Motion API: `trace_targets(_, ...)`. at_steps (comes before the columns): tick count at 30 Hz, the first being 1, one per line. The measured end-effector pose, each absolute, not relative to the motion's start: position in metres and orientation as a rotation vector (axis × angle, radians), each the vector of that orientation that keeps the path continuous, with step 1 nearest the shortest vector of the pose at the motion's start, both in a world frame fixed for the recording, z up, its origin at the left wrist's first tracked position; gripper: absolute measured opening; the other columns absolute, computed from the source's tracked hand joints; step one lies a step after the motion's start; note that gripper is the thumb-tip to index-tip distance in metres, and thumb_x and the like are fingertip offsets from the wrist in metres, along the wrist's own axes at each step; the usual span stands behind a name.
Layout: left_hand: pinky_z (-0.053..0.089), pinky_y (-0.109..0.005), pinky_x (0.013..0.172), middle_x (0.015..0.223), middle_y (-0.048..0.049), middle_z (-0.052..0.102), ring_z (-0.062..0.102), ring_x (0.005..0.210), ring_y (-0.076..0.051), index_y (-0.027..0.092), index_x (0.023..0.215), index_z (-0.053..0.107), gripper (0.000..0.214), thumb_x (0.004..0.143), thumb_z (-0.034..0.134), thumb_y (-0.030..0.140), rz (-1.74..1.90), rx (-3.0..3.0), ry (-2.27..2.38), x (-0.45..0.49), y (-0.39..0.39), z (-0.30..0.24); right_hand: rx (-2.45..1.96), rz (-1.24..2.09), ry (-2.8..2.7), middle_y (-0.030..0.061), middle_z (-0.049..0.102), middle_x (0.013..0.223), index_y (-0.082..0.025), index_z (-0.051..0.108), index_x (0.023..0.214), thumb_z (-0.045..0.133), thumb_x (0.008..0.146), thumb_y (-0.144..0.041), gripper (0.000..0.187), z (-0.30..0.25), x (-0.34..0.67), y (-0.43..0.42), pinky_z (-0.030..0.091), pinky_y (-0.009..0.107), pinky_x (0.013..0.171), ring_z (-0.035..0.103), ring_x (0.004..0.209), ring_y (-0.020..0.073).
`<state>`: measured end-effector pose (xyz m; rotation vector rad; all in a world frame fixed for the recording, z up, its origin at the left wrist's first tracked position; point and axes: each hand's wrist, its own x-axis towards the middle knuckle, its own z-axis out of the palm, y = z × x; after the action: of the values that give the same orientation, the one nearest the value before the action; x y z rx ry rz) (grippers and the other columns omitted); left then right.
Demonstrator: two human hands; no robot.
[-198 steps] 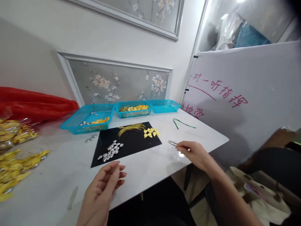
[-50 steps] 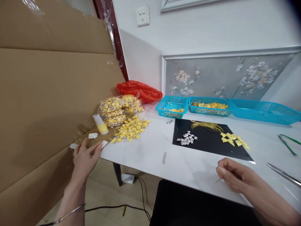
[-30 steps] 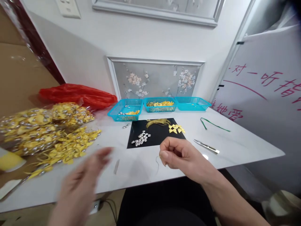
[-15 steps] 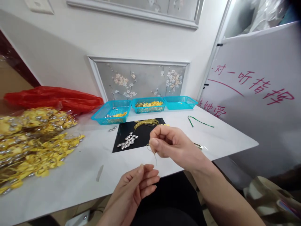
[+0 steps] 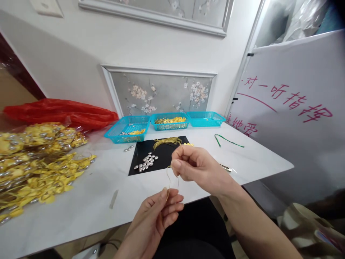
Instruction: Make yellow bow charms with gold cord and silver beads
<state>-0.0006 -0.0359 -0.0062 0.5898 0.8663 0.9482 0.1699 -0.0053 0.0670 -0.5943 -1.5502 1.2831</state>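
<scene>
A thin gold cord (image 5: pixel 169 180) is looped between my two hands just above the table's near edge. My right hand (image 5: pixel 198 169) pinches its upper end with closed fingers. My left hand (image 5: pixel 159 212) sits below, palm up, with thumb and fingers pinching the lower end. Behind them a black mat (image 5: pixel 159 154) carries a cluster of silver beads (image 5: pixel 147 162), a bundle of gold cords (image 5: pixel 167 141) and small yellow pieces (image 5: pixel 188 144). Metal tweezers (image 5: pixel 226 167) lie on the table just right of my right hand.
Three blue baskets (image 5: pixel 126 129) line the wall, two with yellow pieces. A heap of finished yellow ornaments (image 5: pixel 37 162) covers the left of the white table (image 5: pixel 88 194), with a red bag (image 5: pixel 59 113) behind. A green cord (image 5: pixel 228 140) lies far right; a whiteboard (image 5: pixel 291 115) stands beside.
My left hand reached far left to the cardboard, then came back under my right hand. It has now taken the lower end of the gold cord that my right hand lifted.
</scene>
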Motion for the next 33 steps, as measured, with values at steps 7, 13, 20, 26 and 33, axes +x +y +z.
trace_targets(7, 0.054, -0.013, 0.052, 0.074, -0.0049, 0.076, 0.067, 0.061, -0.010, 0.013, 0.081, 0.079, 0.025, 0.069, 0.087, 0.033, 0.964, 0.593, 0.884, -0.004, -0.037, -0.006, -0.618, 1.281, -1.535, -0.0051, 0.054, 0.066, -0.018, 0.053, 0.079, 0.068, 0.087, -0.048, 0.035, 0.063, 0.170, -0.003, 0.026, 0.021, 0.046, 0.035, 0.051, 0.0047)
trace_targets(13, 0.049, -0.013, 0.049, 0.071, -0.0032, 0.071, 0.060, 0.058, -0.008, 0.013, 0.080, 0.079, 0.027, 0.066, 0.089, 0.035, 0.971, 0.648, 0.877, -0.006, -0.039, -0.008, -0.633, 1.263, -1.540, -0.0048, 0.053, 0.067, -0.018, 0.054, 0.079, 0.069, 0.087, -0.048, 0.034, 0.060, 0.172, -0.001, 0.024, 0.021, 0.046, 0.034, 0.051, 0.0053)
trace_targets(20, 0.048, -0.013, 0.049, 0.070, -0.0024, 0.069, 0.055, 0.055, -0.006, 0.013, 0.078, 0.080, 0.028, 0.064, 0.090, 0.036, 0.969, 0.674, 0.911, -0.008, -0.040, -0.011, -0.655, 1.272, -1.512, -0.0052, 0.053, 0.066, -0.017, 0.054, 0.078, 0.071, 0.085, -0.044, 0.033, 0.059, 0.174, 0.000, 0.024, 0.021, 0.046, 0.034, 0.051, 0.0047)
trace_targets(26, 0.046, -0.012, 0.048, 0.065, -0.0007, 0.066, 0.053, 0.053, -0.005, 0.013, 0.072, 0.079, 0.023, 0.063, 0.091, 0.032, 0.982, 0.693, 0.937, -0.006, -0.039, -0.013, -0.660, 1.271, -1.529, -0.0047, 0.052, 0.066, -0.018, 0.053, 0.077, 0.069, 0.085, -0.050, 0.037, 0.058, 0.173, 0.000, 0.023, 0.021, 0.046, 0.033, 0.051, 0.0055)
trace_targets(33, 0.059, -0.019, 0.068, 0.099, -0.0029, 0.078, 0.070, 0.083, -0.017, 0.023, 0.064, 0.079, 0.022, 0.052, 0.095, 0.032, 1.093, 0.666, 0.940, -0.022, -0.039, -0.014, -0.828, 1.169, -1.569, -0.0045, 0.051, 0.066, -0.019, 0.051, 0.078, 0.064, 0.087, -0.050, 0.034, 0.043, 0.177, 0.004, 0.029, 0.021, 0.049, 0.037, 0.053, 0.0073)
